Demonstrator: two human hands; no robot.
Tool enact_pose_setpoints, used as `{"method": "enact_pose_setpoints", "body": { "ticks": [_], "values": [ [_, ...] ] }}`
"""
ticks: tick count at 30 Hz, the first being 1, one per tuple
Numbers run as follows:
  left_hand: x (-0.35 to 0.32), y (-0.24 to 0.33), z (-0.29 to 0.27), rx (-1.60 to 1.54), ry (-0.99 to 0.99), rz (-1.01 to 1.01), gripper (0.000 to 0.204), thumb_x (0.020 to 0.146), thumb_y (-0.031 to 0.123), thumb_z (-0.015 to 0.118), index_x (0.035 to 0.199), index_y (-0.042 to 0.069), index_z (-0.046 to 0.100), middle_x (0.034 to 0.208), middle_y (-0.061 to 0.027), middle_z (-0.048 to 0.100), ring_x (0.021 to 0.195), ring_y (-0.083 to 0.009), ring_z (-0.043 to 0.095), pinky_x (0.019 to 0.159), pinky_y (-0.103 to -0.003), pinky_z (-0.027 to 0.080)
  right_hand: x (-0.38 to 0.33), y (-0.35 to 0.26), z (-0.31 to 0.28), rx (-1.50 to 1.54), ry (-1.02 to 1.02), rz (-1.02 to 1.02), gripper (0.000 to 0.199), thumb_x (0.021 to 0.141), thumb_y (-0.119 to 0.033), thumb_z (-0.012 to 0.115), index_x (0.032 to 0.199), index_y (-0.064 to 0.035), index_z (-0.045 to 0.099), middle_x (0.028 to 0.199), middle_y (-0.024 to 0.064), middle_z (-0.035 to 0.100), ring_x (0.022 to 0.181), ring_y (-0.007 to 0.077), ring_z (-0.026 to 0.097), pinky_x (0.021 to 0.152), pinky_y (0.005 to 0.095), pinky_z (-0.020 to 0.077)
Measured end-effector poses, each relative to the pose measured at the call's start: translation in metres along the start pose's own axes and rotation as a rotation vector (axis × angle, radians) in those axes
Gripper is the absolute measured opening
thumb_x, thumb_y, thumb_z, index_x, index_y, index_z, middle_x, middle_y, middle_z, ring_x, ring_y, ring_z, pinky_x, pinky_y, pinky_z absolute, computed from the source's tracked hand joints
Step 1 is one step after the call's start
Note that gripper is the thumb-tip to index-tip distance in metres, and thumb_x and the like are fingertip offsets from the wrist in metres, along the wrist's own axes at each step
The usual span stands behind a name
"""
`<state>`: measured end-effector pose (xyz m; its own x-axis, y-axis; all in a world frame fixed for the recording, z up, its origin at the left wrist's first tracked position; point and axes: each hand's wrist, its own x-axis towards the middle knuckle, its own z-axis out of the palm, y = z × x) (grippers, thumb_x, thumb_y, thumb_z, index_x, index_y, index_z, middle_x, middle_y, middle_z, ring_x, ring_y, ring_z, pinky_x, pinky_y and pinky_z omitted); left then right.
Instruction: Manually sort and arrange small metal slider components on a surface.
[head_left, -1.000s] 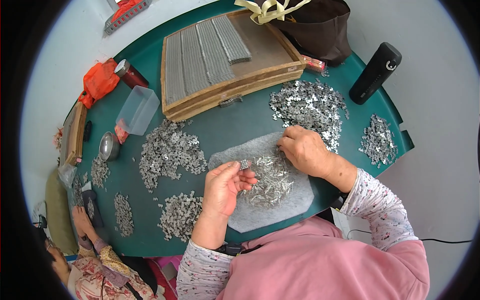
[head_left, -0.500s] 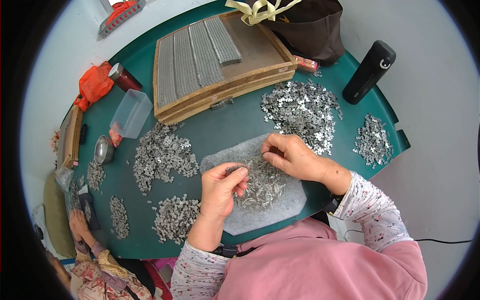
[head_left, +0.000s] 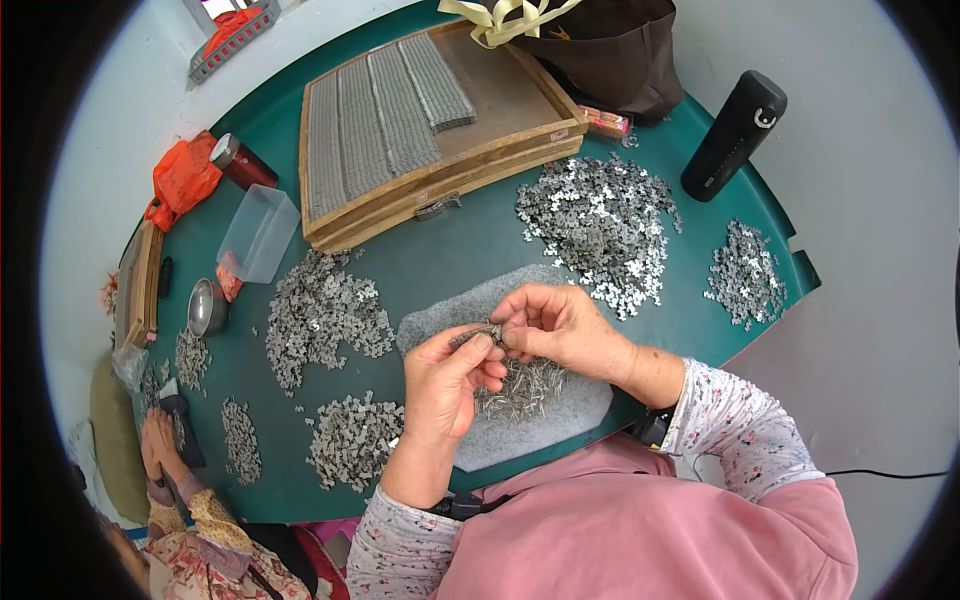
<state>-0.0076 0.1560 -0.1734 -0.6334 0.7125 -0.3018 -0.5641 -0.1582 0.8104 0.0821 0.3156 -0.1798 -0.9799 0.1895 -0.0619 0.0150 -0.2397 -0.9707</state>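
Note:
My left hand pinches a small dark strip of linked metal pieces between thumb and fingers. Against the strip's right end, the fingertips of my right hand are pressed together; anything tiny between them is hidden. Both hands are over a heap of thin silvery pins, which lies on a grey felt mat. Beyond my right hand spreads a large pile of shiny flat metal pieces. Left of the mat are piles of duller grey metal pieces and small metal pieces.
A wooden tray at the back holds rows of assembled metal strips. A black bottle stands at right, near a small metal pile. Leftward are a clear plastic box, a steel bowl and another person's hands.
My right hand has moved left from above the pins to the strip in my left hand, and its fingertips now meet the strip's end. My left hand has hardly moved.

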Motion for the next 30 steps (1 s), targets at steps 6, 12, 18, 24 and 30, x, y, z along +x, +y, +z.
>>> {"method": "enact_pose_setpoints", "body": {
  "ticks": [6,12,18,24,30],
  "values": [
    [-0.0009,-0.0016,0.0009,0.056,0.015,0.026,0.022,0.087,0.007,0.064,0.102,-0.008,0.063,0.081,-0.0133,0.067,0.062,-0.0172,0.064,0.052,-0.026,0.055,-0.0049,-0.0030,0.0028,-0.047,0.081,-0.083,0.015,0.087,-0.003,0.062,0.103,-0.0017,0.061,0.080,0.0011,0.065,0.072,0.0053,0.060,0.061,0.0219,0.0505],
    [0.0000,-0.0012,0.0021,-0.010,-0.020,-0.050,0.020,0.088,0.006,0.061,0.103,-0.007,0.062,0.082,-0.0141,0.066,0.063,-0.0187,0.065,0.053,-0.027,0.056,-0.0034,-0.0061,-0.0012,-0.903,0.133,-0.637,0.017,0.079,0.003,0.061,0.094,-0.0021,0.056,0.082,0.0083,0.062,0.068,0.0208,0.063,0.058,0.0310,0.0510],
    [-0.0006,-0.0023,0.0078,0.071,0.020,0.028,0.016,0.088,0.006,0.061,0.099,-0.005,0.062,0.079,-0.0140,0.066,0.064,-0.0203,0.066,0.053,-0.028,0.056,-0.0057,-0.0006,0.0028,-0.743,0.092,-0.657,0.018,0.078,0.002,0.060,0.095,-0.0028,0.054,0.079,0.0105,0.058,0.069,0.0250,0.063,0.057,0.0336,0.0498],
    [-0.0021,-0.0044,0.0075,0.101,0.015,0.112,0.015,0.089,0.004,0.060,0.099,-0.006,0.062,0.084,-0.0149,0.067,0.066,-0.0193,0.066,0.056,-0.028,0.057,-0.0075,-0.0021,0.0035,-0.464,0.101,-0.385,0.018,0.081,-0.004,0.066,0.098,-0.0021,0.061,0.081,0.0067,0.063,0.072,0.0123,0.064,0.062,0.0265,0.0512],
    [-0.0028,-0.0030,0.0030,0.090,-0.006,0.087,0.014,0.088,0.003,0.060,0.099,-0.005,0.063,0.085,-0.0155,0.067,0.068,-0.0202,0.067,0.056,-0.028,0.057,-0.0060,-0.0030,0.0033,-0.374,0.077,-0.327,0.020,0.080,-0.004,0.068,0.100,-0.0026,0.062,0.081,0.0044,0.063,0.070,0.0080,0.061,0.061,0.0229,0.0501]
  ]
}}
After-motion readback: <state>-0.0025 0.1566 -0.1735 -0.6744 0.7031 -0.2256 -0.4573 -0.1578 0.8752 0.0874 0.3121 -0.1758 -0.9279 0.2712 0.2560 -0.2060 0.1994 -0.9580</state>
